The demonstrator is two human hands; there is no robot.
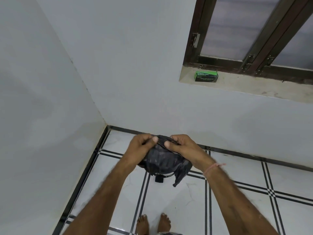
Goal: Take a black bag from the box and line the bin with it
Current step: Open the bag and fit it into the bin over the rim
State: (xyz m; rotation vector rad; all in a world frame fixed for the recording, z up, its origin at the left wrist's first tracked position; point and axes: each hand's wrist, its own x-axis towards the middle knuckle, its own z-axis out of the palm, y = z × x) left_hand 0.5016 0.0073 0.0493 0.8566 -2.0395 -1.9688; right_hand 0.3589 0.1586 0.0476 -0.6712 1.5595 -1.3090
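Bin [159,179] stood near corner of floor [186,199]; left hand [142,148] and right hand [182,146] each pinched top edge of black bag [162,162] above it. Box [206,76] sat on windowsill [237,85].

White tile floor [177,200] with black double lines has the bin [159,179] standing near the corner plus two bare feet [142,223], and the green box [206,76] sits on the window sill [237,87].

Both arms [101,192] are bare. A thin pink string [213,168] is tied round the wrist behind the right hand [183,145]. The feet [142,225] are bare too. A scrap of cloth [169,233] by them may be clothing.
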